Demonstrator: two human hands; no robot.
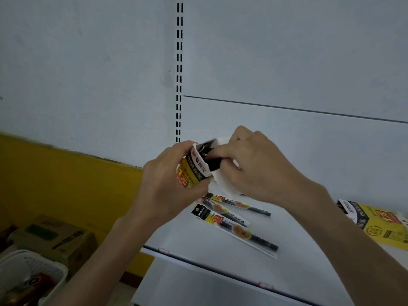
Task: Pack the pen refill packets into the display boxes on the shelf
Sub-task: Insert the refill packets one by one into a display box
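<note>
Display box (194,171) gripped in left hand (163,182); right hand (254,166) pinches refill packets (213,162) inward (cramped mouth may crumple them).

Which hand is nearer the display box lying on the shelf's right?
Right. Right hand, pinching refill packets, sits left of that display box; left hand farther left, gripping a second box.

bare left hand (170,173), bare right hand (256,166), slender bare forearms (344,224)

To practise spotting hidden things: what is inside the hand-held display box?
Dark packet ends show at the open mouth of the display box, pinched by the right hand. Its walls and the gripping left hand hide the rest.
</note>
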